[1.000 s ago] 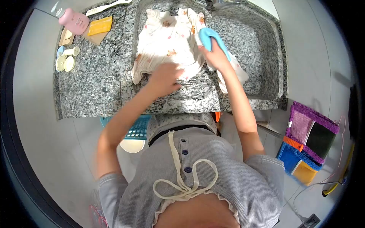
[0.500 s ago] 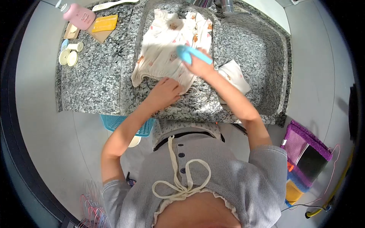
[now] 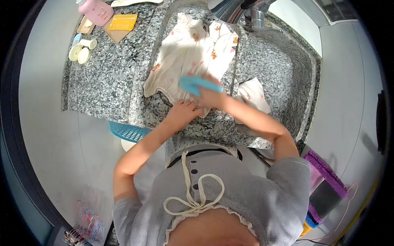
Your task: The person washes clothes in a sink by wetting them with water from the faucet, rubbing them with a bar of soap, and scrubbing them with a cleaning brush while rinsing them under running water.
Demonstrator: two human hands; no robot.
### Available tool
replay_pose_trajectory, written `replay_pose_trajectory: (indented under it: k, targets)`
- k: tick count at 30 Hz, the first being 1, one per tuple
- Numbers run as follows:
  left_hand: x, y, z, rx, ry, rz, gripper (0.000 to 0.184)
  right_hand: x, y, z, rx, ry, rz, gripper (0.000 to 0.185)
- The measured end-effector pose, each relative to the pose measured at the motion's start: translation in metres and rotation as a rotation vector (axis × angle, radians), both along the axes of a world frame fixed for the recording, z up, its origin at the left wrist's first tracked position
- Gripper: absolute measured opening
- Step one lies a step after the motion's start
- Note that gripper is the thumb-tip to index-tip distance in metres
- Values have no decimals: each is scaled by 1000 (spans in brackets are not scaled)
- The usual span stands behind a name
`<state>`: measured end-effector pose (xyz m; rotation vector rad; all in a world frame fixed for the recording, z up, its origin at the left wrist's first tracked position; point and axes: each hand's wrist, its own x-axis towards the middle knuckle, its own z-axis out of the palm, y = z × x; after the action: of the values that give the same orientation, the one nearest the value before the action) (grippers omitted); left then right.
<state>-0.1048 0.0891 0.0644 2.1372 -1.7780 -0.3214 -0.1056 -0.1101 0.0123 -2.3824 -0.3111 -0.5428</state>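
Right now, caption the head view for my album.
Right hand grips a blue brush over a patterned white garment; left hand rests at its hem.

Brightly lit across the upper centre, nearly washed out on the patterned garment [image 3: 176, 53], softly shadowed lower down. Glinting off the faucet [image 3: 257, 18] at the top. Smeared around the blue tool [image 3: 201, 84] and right hand [image 3: 212, 97]. Curved strongly toward the edges, black in the corners.

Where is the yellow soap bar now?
In the head view, the yellow soap bar lies at the upper left of the granite counter, just right of the pink pump bottle.
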Motion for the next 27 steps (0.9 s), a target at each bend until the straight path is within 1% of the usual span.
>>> replay_pose_trajectory:
  k: [1,2,3,5,6,8,11,13,15,17,19,20,21,22,23,25,26,27]
  targets:
    - [-4,0,3,35,17,35,31,-1,-6,-1,-253,-89,-22,45]
    - [-5,0,8,72,29,69,32,24,-31,-6,-534,628,-49,44]
    - [-6,0,11,110,42,101,33,44,-48,35,-446,833,-216,42]
    - [-10,2,8,70,17,142,34,41,-47,48,-389,565,-416,39]
    - [-9,1,7,45,3,165,34,25,-33,42,-342,384,-254,42]
    - [-13,2,7,90,-29,166,34,-18,4,19,-241,25,70,49]
    - [-14,4,6,111,-36,182,35,31,-31,48,-46,790,64,53]
    - [-18,6,9,110,-22,195,36,44,-57,39,-409,482,-290,48]
    - [-17,5,11,97,-11,217,38,49,-60,29,-357,433,-316,46]
    - [-18,5,10,74,-20,234,38,6,-10,34,-293,239,-83,45]
    - [-18,4,8,49,-3,239,37,-2,-8,10,-280,186,17,46]
    - [-19,3,6,37,21,237,37,15,-35,-18,-302,232,5,48]
    - [-24,4,7,34,53,234,37,20,-47,-33,-316,287,-7,49]
    - [-26,4,10,31,86,245,36,46,-43,65,-92,704,-153,49]
    - [-25,1,15,25,113,259,36,65,-75,23,-377,550,-305,46]
    - [-24,4,19,28,141,278,34,65,-73,23,-324,496,-335,40]
    - [-23,3,18,27,139,288,33,55,-58,25,-346,358,-220,40]
    - [-24,2,17,26,143,298,33,26,-27,27,-367,225,-104,41]
